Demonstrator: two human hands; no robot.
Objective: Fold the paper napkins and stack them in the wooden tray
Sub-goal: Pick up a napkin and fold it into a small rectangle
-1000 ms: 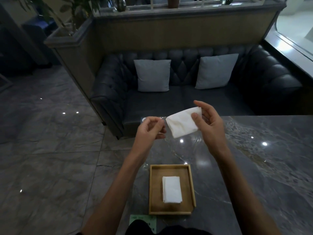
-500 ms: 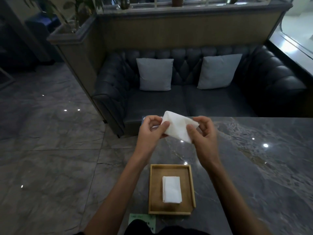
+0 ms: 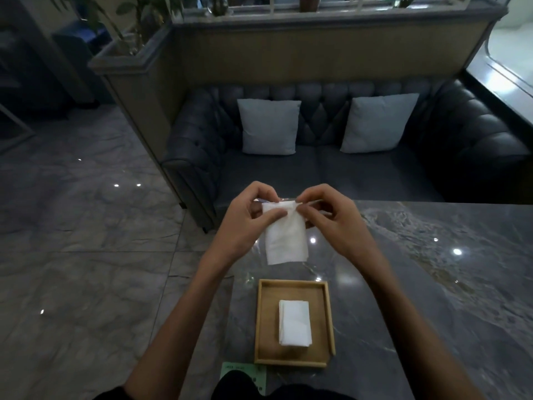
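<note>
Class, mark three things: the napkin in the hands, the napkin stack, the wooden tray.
held napkin (image 3: 285,241), head view, its hanging lower half.
napkin stack (image 3: 294,323), head view, middle of top sheet.
wooden tray (image 3: 329,319), head view, its right rim.

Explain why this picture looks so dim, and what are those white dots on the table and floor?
Head view: the room is dim, so the sofa goes murky while the white napkin stands out. Head view: the dots look like lamp glare on the polished table and floor. Head view: the wide lens bows straight edges near the borders.
</note>
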